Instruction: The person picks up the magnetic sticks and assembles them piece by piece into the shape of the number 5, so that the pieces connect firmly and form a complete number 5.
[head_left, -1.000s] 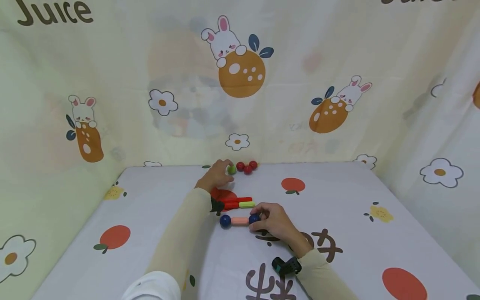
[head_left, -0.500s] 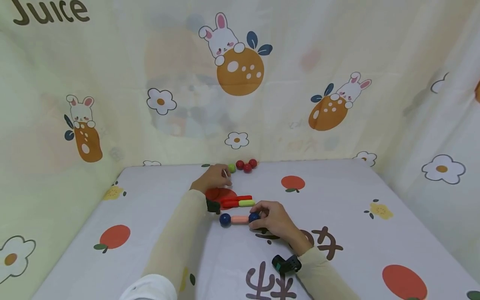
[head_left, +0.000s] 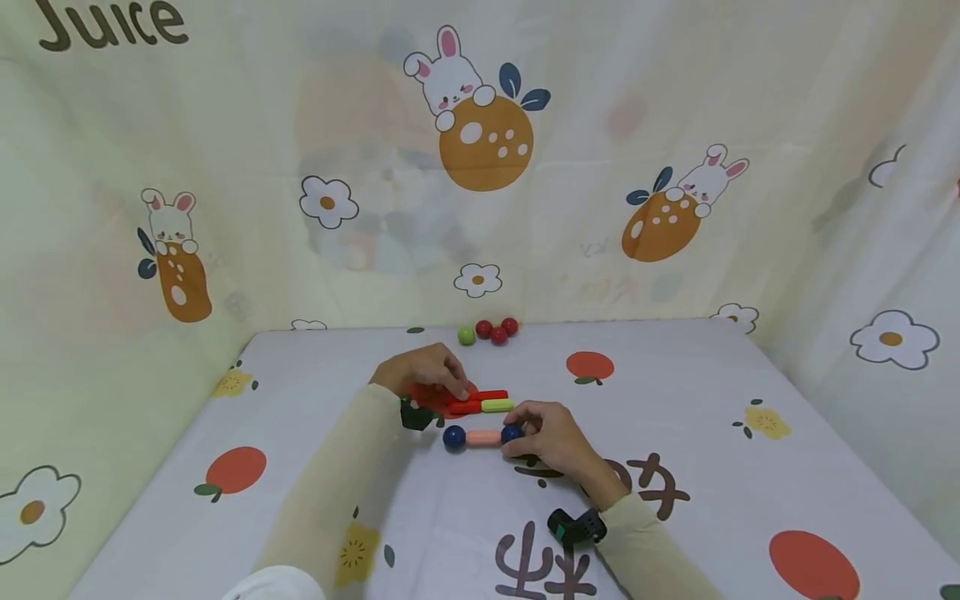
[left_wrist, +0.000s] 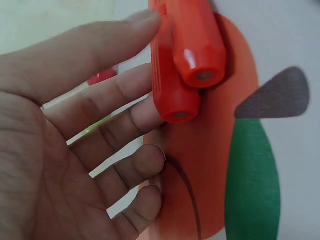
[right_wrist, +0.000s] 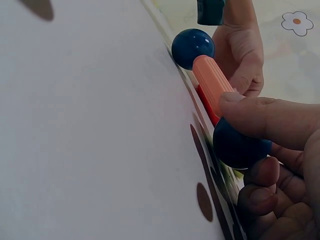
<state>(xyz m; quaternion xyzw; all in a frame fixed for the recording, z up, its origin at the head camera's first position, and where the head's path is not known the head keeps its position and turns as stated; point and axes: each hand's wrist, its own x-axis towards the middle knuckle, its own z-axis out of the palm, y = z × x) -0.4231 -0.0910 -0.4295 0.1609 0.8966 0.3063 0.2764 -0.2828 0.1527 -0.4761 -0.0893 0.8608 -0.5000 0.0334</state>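
Note:
My right hand (head_left: pixel 553 435) grips a dark blue ball (right_wrist: pixel 241 144) between thumb and fingers. That ball sits at one end of a ribbed pink rod (right_wrist: pixel 214 82), with a second blue ball (head_left: pixel 454 438) at the other end. Farther back, my left hand (head_left: pixel 427 369) reaches over two red rods side by side. Its thumb and index finger pinch one red magnetic rod (left_wrist: pixel 174 100), which shows a grey metal disc in its end; the other red rod (left_wrist: pixel 200 55) lies against it. A yellow-green rod (head_left: pixel 497 406) extends from the near red rod.
At the back edge of the table (head_left: pixel 660 467) lie several red balls (head_left: pixel 498 335) and one green ball (head_left: pixel 467 335). A patterned curtain (head_left: pixel 375 150) rises behind them. The cloth has printed fruit and lettering. Black wrist devices (head_left: pixel 577 527) are on both wrists.
My left hand has left the green ball at the back and come toward me to the red rods. The right hand stays on the blue ball.

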